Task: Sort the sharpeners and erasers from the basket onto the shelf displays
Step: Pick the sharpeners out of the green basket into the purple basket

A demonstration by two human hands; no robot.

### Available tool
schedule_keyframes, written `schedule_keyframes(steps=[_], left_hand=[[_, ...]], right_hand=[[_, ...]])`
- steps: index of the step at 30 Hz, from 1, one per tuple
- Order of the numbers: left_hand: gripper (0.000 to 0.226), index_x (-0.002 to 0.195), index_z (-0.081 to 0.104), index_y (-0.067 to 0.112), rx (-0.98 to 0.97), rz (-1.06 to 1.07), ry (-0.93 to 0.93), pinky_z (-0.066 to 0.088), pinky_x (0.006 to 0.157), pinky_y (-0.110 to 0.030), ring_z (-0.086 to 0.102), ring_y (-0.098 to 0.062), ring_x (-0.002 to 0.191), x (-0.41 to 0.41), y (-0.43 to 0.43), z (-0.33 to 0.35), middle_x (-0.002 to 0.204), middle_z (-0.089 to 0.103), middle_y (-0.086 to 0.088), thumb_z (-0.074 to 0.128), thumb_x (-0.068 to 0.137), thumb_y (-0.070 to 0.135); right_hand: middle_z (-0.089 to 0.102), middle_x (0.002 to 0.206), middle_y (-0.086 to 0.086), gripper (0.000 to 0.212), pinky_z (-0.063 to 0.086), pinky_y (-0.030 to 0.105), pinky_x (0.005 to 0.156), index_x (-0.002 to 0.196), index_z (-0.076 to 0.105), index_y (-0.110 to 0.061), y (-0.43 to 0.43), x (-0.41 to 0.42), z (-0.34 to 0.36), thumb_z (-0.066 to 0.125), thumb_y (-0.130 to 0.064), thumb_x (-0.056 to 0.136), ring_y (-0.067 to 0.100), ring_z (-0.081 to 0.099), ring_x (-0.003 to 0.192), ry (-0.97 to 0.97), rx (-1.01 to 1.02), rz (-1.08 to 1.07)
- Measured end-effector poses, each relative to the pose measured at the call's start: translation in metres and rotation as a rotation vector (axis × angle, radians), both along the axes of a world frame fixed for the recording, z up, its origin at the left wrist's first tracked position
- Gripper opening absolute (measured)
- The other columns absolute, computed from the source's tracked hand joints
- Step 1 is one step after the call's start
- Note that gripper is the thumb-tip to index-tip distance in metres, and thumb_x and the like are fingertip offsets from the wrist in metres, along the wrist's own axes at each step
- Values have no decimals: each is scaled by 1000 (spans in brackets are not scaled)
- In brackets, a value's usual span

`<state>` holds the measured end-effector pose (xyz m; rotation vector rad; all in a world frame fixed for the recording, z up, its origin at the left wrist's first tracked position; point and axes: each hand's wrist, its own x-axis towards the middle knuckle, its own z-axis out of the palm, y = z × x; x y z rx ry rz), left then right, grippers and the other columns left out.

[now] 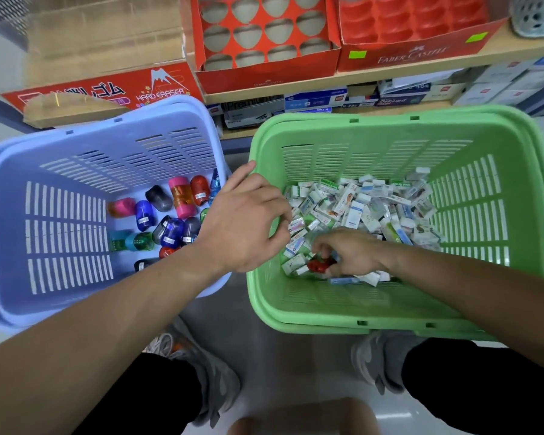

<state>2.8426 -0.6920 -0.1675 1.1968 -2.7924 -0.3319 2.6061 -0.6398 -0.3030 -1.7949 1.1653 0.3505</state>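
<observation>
Right fingers [322,246] curl round a small red plastic sharpener [317,265], low centre of frame, half buried among the small white boxed erasers [374,208] in the green slotted plastic basket [327,321]. Left fingers [280,215] are bent down onto the pile's left edge; whether they pinch an eraser can't be told. The left hand [245,221] hangs over that basket's left rim. The right hand [355,254] sits deep inside.

Risks, by judgement: the grip looks shallow w/ erasers crowding it, so the sharpener may slip back & sink out of sight. It could also drag an eraser across into the pale blue slotted plastic basket [60,293] at left, where the coloured capsule-shaped sharpeners [170,221] lie, spoiling the sort.

The hands are near each other, so a leftward lift could bump the left one.

The red cardboard display trays [264,73] on the wooden shelf [390,76] at top have cut-out holes, and a sharpener set in crooked prob. tips.
</observation>
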Motion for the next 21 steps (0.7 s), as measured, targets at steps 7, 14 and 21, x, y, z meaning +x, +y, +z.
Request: schedule_keyframes(steps=[7,14,21], left_hand=[[27,85,73,29,8,-20,-74,13,124,-40,55,-17,97,1,-1,1,88,67,12,49,88,40],[43,114,67,31,44,-83,-482,17,118,-45,58,-22,110,-19,-8,30,114,64,5,43,90,57],[50,137,50,20,331,-82,-315,49,98,-44,53,-27,118,-116,5,27,132,52,-6,55,96,49]], right_hand=[[62,105,-2,29,51,34,81,122,58,-24,-4,-2,32,44,-43,105,18,60,95,11,90,-126],[65,97,9,21,56,43,70,107,59,-21,-21,-52,139,39,-27,108,31,65,77,-148,-123,-672],[67,91,-4,35,51,26,70,113,63,-21,28,-121,201,74,-43,88,17,65,78,14,-568,-1104]])
